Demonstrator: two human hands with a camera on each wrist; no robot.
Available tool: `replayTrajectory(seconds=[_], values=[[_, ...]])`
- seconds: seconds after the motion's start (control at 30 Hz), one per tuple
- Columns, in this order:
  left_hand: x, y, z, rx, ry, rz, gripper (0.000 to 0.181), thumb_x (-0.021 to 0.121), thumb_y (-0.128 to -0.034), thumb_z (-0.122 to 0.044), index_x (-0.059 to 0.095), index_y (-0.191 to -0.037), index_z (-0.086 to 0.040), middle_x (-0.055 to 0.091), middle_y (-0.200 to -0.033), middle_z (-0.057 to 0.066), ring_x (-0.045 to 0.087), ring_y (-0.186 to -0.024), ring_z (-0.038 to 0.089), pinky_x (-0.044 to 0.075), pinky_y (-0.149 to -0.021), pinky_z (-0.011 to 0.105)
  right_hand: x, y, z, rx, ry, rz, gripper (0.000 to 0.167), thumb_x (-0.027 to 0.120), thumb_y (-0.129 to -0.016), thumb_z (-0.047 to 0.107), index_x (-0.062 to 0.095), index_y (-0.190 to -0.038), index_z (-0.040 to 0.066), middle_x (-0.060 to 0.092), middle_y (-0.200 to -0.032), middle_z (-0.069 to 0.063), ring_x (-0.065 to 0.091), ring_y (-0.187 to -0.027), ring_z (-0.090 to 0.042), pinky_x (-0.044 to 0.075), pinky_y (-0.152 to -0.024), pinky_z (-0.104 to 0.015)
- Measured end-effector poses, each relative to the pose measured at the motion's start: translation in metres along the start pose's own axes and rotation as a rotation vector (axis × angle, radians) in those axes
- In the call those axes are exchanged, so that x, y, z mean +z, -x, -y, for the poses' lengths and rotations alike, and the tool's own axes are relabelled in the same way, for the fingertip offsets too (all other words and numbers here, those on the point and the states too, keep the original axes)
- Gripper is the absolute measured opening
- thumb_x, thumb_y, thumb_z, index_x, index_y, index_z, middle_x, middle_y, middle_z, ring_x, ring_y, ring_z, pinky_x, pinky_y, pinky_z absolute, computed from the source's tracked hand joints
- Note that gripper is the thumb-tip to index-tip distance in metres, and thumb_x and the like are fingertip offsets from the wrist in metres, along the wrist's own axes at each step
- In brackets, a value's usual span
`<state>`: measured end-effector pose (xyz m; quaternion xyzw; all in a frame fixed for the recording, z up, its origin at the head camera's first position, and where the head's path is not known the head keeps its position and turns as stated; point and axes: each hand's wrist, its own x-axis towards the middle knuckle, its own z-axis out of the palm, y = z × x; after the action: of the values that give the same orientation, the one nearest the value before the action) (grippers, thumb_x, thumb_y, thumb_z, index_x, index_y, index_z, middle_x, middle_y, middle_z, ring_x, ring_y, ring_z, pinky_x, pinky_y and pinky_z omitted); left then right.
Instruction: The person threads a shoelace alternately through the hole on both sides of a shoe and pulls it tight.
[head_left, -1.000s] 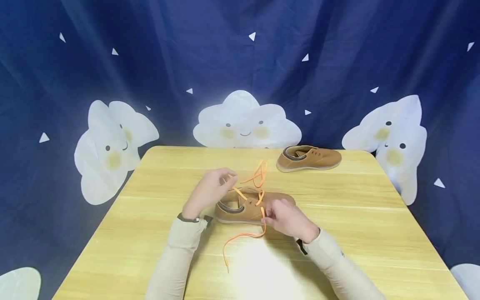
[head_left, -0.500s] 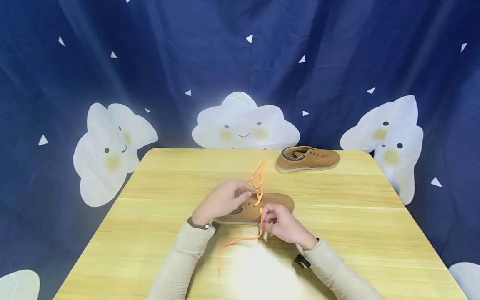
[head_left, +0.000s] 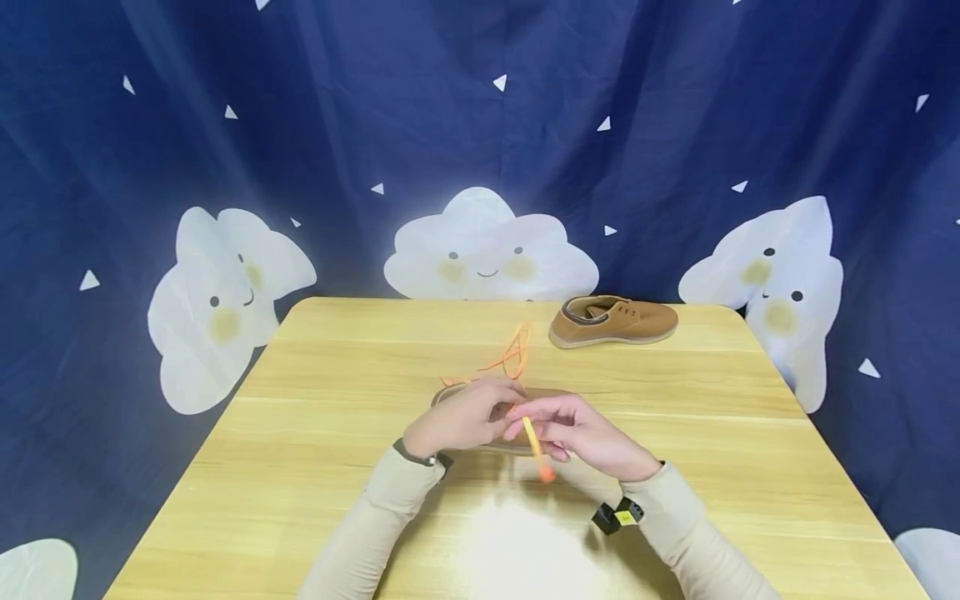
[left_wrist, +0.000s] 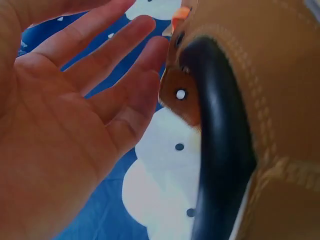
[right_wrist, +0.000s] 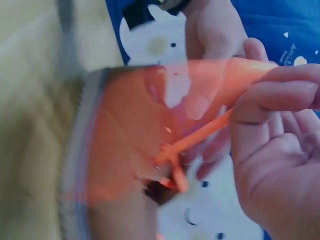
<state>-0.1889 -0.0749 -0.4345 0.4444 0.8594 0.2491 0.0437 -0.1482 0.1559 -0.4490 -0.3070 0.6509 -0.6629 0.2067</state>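
Note:
A brown shoe with a dark padded collar lies under both hands, which hide much of it in the head view. My right hand pinches an orange shoelace between thumb and forefinger; in the right wrist view the lace runs from the eyelets to the fingertips, partly blurred. My left hand reaches over the shoe's opening. Its fingers are spread and loosely bent in the left wrist view, the tips at the eyelet flap. A loose lace loop lies behind the shoe.
A second brown shoe, with no lace visible in its eyelets, stands at the back right of the wooden table. A dark blue curtain with white clouds hangs behind the table.
My left hand has moved rightward from the shoe's heel toward the eyelets and no longer holds the far lace end. My right hand has raised the near lace, whose end now swings off the table.

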Motion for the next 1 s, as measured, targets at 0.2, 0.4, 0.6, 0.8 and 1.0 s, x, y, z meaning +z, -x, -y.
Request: replayTrajectory(seconds=[0.2, 0.4, 0.6, 0.8, 1.0], values=[[0.003, -0.003, 0.003, -0.002, 0.034, -0.015, 0.017, 0.059, -0.1057, -0.022, 0.073, -0.104, -0.013, 0.063, -0.087, -0.004, 0.056, -0.082, 0.008, 0.050, -0.075, 0.021, -0.005, -0.009, 0.021, 0.037, 0.129, -0.118, 0.032, 0.059, -0.102, 0.003, 0.066, -0.133, -0.003, 0.080, -0.111, 0.003, 0.037, -0.044, -0.003, 0.029, -0.039, -0.023], [0.002, -0.004, 0.004, 0.026, 0.097, -0.039, 0.012, 0.062, -0.1037, -0.019, 0.069, -0.095, -0.014, 0.060, -0.085, -0.004, 0.055, -0.081, 0.008, 0.051, -0.075, 0.024, -0.007, -0.023, 0.035, 0.037, 0.215, -0.294, 0.026, 0.066, -0.102, 0.019, 0.076, -0.116, 0.001, 0.077, -0.077, 0.009, 0.036, -0.042, -0.004, 0.030, -0.040, -0.021], [-0.001, -0.002, 0.002, -0.015, 0.214, -0.071, 0.023, 0.059, -0.1062, -0.030, 0.073, -0.101, -0.012, 0.058, -0.077, -0.002, 0.053, -0.074, 0.011, 0.044, -0.067, 0.019, -0.014, -0.041, 0.036, -0.066, 0.259, -0.420, 0.023, 0.064, -0.103, 0.019, 0.079, -0.097, 0.002, 0.069, -0.063, 0.004, 0.056, -0.059, -0.009, 0.042, -0.054, -0.021], [-0.004, -0.001, -0.001, -0.039, 0.378, -0.090, 0.024, 0.058, -0.1066, -0.033, 0.077, -0.112, -0.020, 0.079, -0.108, -0.001, 0.069, -0.105, 0.004, 0.055, -0.089, 0.024, -0.028, -0.058, 0.029, -0.050, 0.089, -0.556, 0.025, 0.063, -0.103, 0.019, 0.076, -0.085, 0.008, 0.053, -0.054, 0.007, 0.031, -0.043, -0.004, 0.024, -0.044, -0.018], [-0.006, -0.002, -0.005, -0.082, 0.447, -0.102, 0.024, 0.057, -0.1067, -0.036, 0.077, -0.112, -0.024, 0.080, -0.111, -0.002, 0.070, -0.111, 0.005, 0.055, -0.097, 0.029, -0.033, -0.065, 0.019, 0.099, 0.055, -0.594, 0.028, 0.065, -0.102, 0.023, 0.075, -0.078, 0.013, 0.054, -0.053, 0.007, 0.031, -0.042, -0.004, 0.023, -0.044, -0.018]])
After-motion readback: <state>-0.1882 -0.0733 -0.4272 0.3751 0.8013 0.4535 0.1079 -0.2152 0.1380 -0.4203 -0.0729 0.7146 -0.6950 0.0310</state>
